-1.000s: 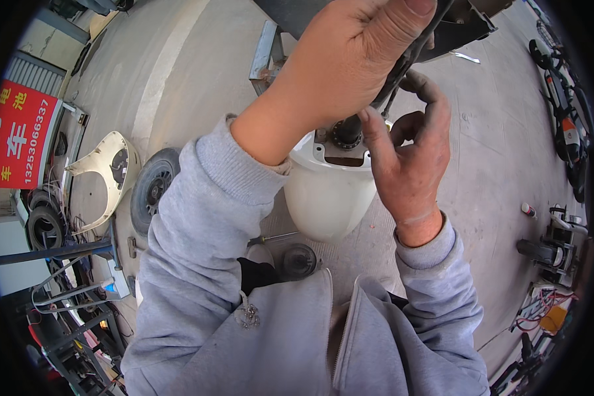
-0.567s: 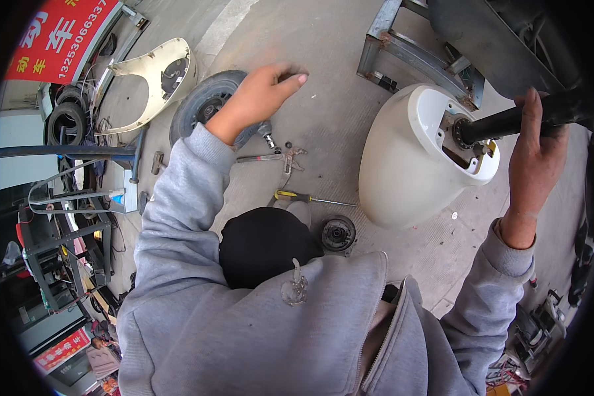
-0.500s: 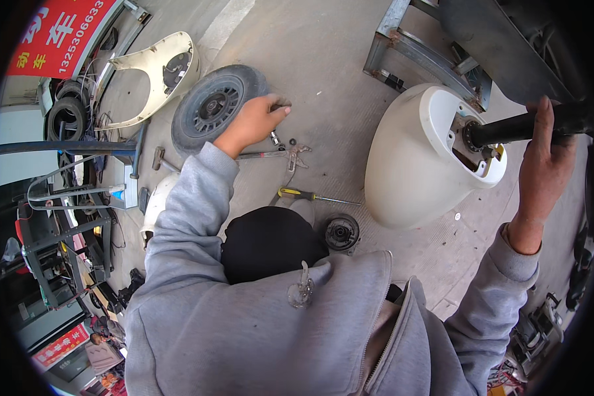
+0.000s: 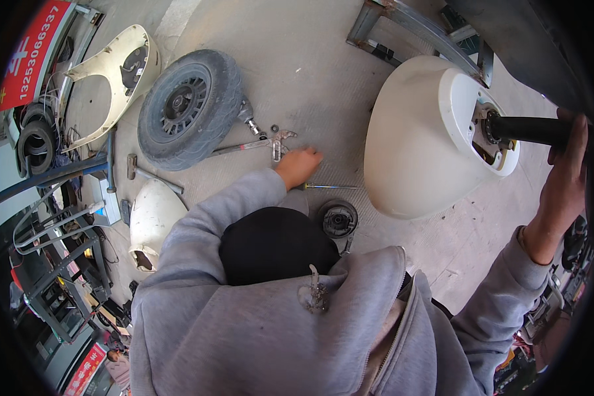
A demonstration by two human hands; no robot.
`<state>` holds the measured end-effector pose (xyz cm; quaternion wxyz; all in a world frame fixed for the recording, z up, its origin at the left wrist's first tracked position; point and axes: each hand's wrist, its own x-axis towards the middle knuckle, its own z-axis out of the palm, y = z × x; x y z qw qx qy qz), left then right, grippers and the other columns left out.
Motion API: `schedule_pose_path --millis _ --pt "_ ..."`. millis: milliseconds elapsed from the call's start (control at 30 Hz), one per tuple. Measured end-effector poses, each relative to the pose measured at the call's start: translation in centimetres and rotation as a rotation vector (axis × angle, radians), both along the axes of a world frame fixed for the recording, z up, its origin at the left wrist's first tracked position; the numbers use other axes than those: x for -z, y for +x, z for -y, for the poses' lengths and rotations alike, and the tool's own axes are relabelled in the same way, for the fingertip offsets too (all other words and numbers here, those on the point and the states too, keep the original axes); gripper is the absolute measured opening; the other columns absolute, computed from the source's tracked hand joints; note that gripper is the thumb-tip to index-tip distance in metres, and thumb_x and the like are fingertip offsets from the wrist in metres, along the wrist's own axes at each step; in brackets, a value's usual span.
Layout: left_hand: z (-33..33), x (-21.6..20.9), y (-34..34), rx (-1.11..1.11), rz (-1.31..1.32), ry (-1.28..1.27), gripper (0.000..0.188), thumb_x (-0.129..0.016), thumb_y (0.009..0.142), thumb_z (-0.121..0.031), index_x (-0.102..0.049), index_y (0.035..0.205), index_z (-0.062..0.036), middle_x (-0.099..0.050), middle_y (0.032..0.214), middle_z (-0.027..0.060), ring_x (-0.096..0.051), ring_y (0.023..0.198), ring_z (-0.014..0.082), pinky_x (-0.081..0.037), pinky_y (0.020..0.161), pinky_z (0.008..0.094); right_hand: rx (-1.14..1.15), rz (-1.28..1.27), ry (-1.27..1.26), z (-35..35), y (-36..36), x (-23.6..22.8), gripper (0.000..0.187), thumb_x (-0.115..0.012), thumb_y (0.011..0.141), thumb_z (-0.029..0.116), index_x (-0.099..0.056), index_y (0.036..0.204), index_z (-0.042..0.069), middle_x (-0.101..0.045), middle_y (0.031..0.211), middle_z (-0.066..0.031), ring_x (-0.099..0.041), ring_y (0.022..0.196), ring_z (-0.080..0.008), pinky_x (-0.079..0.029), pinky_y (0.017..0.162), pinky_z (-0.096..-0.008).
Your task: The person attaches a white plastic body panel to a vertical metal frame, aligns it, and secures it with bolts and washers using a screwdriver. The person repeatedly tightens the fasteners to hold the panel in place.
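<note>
Lowered within the last half second, from beside the wheel [image 4: 190,109] to just above the screwdriver [image 4: 333,187] on the floor: the left hand [image 4: 300,166], fingers curled (impossible to say whether on anything, the underside being hidden). Unchanged at far right: the right hand [image 4: 561,181], bent around the outer end of the black tube [image 4: 531,130], thumb across its near side. To be judged, tentatively, as a split of duties: steadying at right, reaching among tools at left. Of the tube: right of centre, lying nearly level in view, dark and smooth, with a beaded-looking collar at its base, inside the cut-out of the cream shell [image 4: 416,145]. Of the shell: rounded, pale, faintly glossy.
</note>
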<state>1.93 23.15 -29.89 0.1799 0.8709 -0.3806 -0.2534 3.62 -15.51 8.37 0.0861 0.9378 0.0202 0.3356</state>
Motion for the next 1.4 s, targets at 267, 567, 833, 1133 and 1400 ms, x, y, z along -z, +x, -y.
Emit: schedule_pose_path --millis 267,567,833,1133,1400 --pt "2.7 -5.5 5.7 -0.109 -0.043 -0.159 0.023 -0.064 0.092 -0.009 -0.067 0.114 -0.0061 -0.072 0.102 0.0162 -0.072 0.093 0.0298 -0.059 0.079 0.0412 -0.067 0.121 1.057 -2.1 -1.5 1.4 0.017 -0.068 0.103 0.018 -0.062 0.107 0.002 -0.070 0.088 -0.0057 -0.062 0.081 -0.0086 -0.050 0.074 -0.0237" --pt "16.4 -31.8 15.5 -0.059 -0.363 -0.736 0.016 -0.066 0.097 -0.004 -0.071 0.111 0.0016 -0.073 0.105 0.0082 -0.069 0.097 0.0154 -0.055 0.090 0.0300 -0.049 0.075 1.013 -3.5 -1.3 0.3 0.034 -0.074 0.094 0.014 -0.056 0.121 0.003 -0.065 0.092 -0.0121 -0.064 0.078 -0.0252 -0.053 0.072 -0.0365" --pt "22.1 -34.3 15.2 0.290 0.024 -0.469 0.017 -0.072 0.086 -0.009 -0.075 0.102 -0.0028 -0.072 0.097 0.0175 -0.068 0.089 0.0377 -0.053 0.081 0.0438 -0.329 -0.100 1.161 -1.4 -2.1 -0.4 0.029 -0.071 0.097 0.015 -0.054 0.116 0.001 -0.065 0.092 -0.0162 -0.063 0.080 -0.0341 -0.052 0.071 -0.0396" --pt "22.6 -33.0 14.8 0.310 0.241 -0.418 0.012 -0.074 0.082 -0.008 -0.075 0.093 -0.0026 -0.071 0.090 0.0172 -0.067 0.088 0.0378 -0.053 0.079 0.0454 -0.355 -0.063 1.068 -0.5 -1.7 0.5 0.032 -0.070 0.097 0.015 -0.055 0.122 0.000 -0.064 0.086 -0.0132 -0.058 0.073 -0.0266 -0.050 0.070 -0.0354" --pt "22.6 -31.7 15.1 0.254 0.208 -0.477 0.010 -0.077 0.081 -0.009 -0.075 0.089 -0.0035 -0.070 0.086 0.0144 -0.066 0.084 0.0363 -0.053 0.079 0.0451 -0.374 -0.018 1.096 -0.5 -1.4 1.0 0.040 -0.070 0.098 0.018 -0.055 0.131 0.001 -0.063 0.085 -0.0149 -0.056 0.072 -0.0301 -0.050 0.070 -0.0374"
